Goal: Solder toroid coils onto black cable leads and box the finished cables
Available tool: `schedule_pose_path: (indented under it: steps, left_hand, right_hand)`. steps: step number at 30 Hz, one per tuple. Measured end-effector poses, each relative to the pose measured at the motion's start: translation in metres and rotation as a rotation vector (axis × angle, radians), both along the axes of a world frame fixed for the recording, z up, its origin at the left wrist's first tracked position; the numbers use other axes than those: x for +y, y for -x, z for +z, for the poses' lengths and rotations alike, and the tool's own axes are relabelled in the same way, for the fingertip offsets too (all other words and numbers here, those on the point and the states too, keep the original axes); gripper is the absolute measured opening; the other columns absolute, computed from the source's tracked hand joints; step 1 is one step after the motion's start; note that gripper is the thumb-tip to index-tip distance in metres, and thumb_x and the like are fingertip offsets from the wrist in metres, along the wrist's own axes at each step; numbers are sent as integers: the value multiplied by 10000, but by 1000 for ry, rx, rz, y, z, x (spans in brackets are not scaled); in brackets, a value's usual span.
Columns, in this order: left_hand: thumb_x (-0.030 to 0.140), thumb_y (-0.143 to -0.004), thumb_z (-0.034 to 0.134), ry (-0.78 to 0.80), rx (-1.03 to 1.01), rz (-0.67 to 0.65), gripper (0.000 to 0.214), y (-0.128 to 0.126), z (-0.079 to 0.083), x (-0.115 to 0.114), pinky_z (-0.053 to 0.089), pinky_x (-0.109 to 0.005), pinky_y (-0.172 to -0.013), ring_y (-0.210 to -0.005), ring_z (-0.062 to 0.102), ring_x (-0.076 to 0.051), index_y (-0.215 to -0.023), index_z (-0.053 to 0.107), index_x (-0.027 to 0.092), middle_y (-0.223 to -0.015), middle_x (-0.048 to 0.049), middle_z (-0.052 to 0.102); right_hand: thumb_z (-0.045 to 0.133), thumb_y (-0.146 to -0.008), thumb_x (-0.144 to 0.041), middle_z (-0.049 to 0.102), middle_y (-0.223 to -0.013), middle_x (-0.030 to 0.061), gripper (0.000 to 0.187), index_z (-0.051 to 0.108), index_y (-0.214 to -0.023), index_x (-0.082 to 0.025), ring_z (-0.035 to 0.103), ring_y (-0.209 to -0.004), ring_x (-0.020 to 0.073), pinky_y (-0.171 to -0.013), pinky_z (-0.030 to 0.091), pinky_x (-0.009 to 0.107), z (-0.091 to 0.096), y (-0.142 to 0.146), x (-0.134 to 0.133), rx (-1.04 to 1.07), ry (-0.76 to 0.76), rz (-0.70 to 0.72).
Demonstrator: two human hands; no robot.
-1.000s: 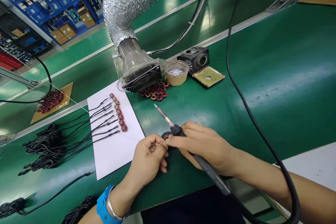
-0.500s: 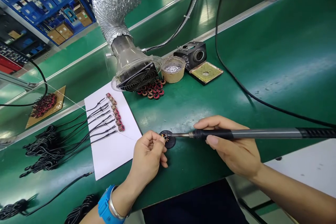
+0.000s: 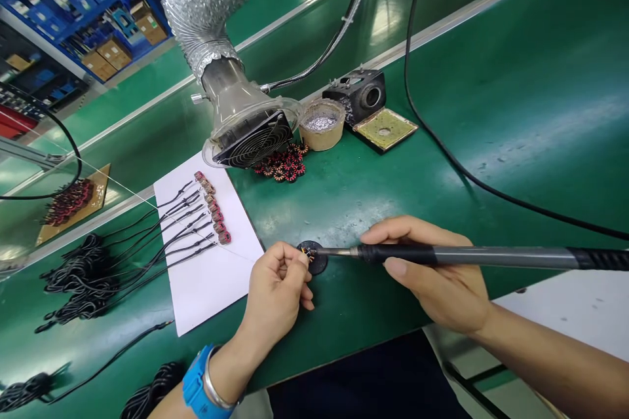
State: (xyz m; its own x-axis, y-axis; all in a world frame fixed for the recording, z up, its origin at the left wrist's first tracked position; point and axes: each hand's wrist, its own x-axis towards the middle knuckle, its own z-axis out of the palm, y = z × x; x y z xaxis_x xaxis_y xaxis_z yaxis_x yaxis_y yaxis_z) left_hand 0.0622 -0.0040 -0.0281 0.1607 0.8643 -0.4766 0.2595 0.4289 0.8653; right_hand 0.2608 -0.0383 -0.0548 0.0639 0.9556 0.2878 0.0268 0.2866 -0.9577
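Observation:
My right hand [image 3: 432,275] is closed around a soldering iron [image 3: 466,255] held level, its tip pointing left onto a small coil [image 3: 308,252] on a black round pad [image 3: 317,259]. My left hand [image 3: 278,291], with a blue watch on its wrist, pinches that coil at the pad's left edge. Both hands rest near the front edge of the green bench [image 3: 491,131].
A white sheet [image 3: 206,275] left of my hands carries a row of coils with black leads. A fume duct with fan [image 3: 248,137], loose coils [image 3: 282,167], a solder pot [image 3: 322,123], an iron stand with sponge [image 3: 386,129] stand behind. Black cable bundles [image 3: 78,281] lie far left.
One second ago the iron pointed up and away over my hands; my right hand has swung it level so its tip meets the coil. My left hand has stayed at the pad.

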Motion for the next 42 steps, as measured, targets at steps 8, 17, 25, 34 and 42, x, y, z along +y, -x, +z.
schedule_pose_path:
  steps: [8,17,25,34,42]
  left_hand:
    - [363,-804,614,14,4,-12,235,0,1,0,442,-164,-381,-397,532,-66,-715,515,170,-596,51,560]
    - [364,-799,609,8,13,-10,233,-1,2,0,447,-165,-376,-397,532,-66,-709,517,169,-595,50,561]
    - [365,-787,621,16,5,-4,234,-1,3,0,452,-172,-376,-397,527,-66,-713,516,169,-602,49,561]
    - [399,-787,636,17,3,-3,272,-2,3,2,452,-175,-376,-388,523,-64,-707,510,171,-601,51,561]
    - [395,-797,631,10,8,-8,270,-1,3,1,447,-168,-379,-390,527,-61,-714,513,167,-601,50,564]
  right_hand:
    - [542,-836,-179,620,-769,40,175,632,-986,-197,559,-642,172,-539,421,293,3,-1,-1,-118,-95,12]
    - [522,-817,-156,608,-702,28,220,620,-1009,-197,522,-556,161,-513,414,304,10,-1,-2,-160,-167,23]
    - [514,-813,-160,585,-662,18,204,626,-980,-194,507,-536,148,-489,398,287,15,1,0,-146,-190,-14]
    - [517,-798,-139,582,-668,16,223,619,-988,-195,506,-535,149,-483,403,286,13,0,-2,-153,-171,3]
    - [504,-794,-138,557,-648,12,231,625,-986,-183,478,-526,134,-482,381,288,12,4,-2,-104,-200,5]
